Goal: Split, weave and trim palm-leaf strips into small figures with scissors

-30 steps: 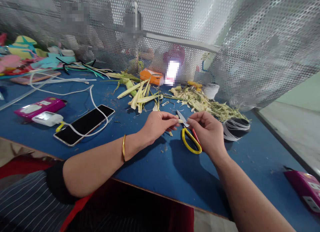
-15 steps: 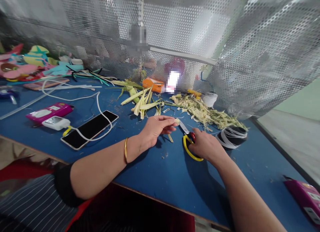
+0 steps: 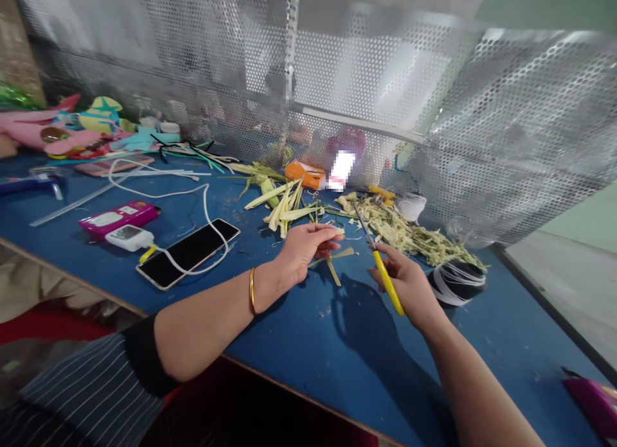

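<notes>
My left hand has thumb and fingers pinched on a small pale piece of husk, just above the table. To its right, my right hand grips a pair of scissors by the yellow handles. The blades point up and away, apart from the husk piece, and look closed. Cut strips of husk lie on the table below my left hand. Beyond it is a heap of longer pale-green husk leaves. Pale, shredded flower-like bundles are piled past the scissors.
A spool of white twine stands right of my right hand. On the left lie a phone with a white cable and a magenta box. A lit phone leans by an orange box at the perforated divider.
The scissors have moved away from the husk piece and turned upward in my right hand. Another strip now lies below my left hand, which still pinches its piece. The view has shifted slightly.
</notes>
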{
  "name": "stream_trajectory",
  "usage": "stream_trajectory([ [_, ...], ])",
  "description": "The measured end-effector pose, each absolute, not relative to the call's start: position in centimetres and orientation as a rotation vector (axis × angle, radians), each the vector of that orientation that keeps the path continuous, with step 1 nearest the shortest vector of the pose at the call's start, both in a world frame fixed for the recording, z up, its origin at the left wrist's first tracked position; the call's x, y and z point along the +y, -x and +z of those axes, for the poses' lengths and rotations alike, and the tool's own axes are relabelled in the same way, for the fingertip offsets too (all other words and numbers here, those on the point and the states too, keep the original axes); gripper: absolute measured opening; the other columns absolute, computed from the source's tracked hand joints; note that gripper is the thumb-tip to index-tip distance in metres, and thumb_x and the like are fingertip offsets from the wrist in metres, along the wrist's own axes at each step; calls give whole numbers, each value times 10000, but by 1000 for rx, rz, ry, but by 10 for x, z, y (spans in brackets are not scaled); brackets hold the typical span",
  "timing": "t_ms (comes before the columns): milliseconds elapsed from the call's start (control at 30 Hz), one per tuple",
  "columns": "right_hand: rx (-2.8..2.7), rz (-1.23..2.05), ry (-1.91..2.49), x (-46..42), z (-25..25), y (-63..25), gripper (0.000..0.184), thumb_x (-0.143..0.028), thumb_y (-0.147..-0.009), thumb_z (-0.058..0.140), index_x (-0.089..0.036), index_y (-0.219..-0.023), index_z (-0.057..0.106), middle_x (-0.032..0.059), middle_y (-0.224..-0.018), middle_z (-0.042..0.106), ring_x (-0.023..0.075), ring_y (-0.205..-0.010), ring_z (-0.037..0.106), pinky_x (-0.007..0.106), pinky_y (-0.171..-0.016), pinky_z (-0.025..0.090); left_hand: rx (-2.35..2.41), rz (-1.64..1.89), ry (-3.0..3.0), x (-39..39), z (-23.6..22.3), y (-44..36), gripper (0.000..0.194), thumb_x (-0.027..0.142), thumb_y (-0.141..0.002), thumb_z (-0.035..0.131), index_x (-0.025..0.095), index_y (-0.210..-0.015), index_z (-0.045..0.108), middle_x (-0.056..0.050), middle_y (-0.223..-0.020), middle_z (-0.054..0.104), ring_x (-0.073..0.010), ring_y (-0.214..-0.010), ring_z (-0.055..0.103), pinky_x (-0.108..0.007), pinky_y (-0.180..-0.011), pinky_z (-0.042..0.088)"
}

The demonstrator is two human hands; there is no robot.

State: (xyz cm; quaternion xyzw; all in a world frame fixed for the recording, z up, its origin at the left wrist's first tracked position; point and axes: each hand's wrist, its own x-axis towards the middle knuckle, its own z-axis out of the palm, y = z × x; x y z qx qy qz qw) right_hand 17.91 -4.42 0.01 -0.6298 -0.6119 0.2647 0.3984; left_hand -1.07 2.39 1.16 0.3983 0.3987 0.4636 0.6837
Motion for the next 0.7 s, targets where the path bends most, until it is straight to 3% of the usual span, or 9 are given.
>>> stream_trajectory([
  [133, -1489, 922, 1429, -53, 7, -159, 535, -418, -680, 720, -186, -1133, 554, -62, -619, 500, 128, -531, 473, 242, -488, 403, 858, 1100, -844, 25, 15, 12, 78, 199, -758, 700, 153, -821, 702, -52, -810, 737, -76, -596, 636, -199, -563, 488],
  [400, -1728, 567, 1655, -59, 4, -153, 449, -391, -745, 688, -236, -1147, 561, -55, -658, 526, 136, -578, 469, 243, -542, 391, 837, 1146, -780, 27, 14, 12, 19, 156, -772, 678, 150, -787, 688, -40, -763, 730, -81, -587, 630, -193, -542, 476],
  [700, -1716, 600, 1643, -59, 3, -151, 374, -403, -777, 647, -236, -1104, 575, -65, -632, 473, 124, -577, 420, 225, -527, 362, 847, 1167, -775, 24, 14, 9, 58, 123, -760, 644, 145, -733, 690, -30, -705, 706, -87, -576, 617, -207, -567, 455],
])
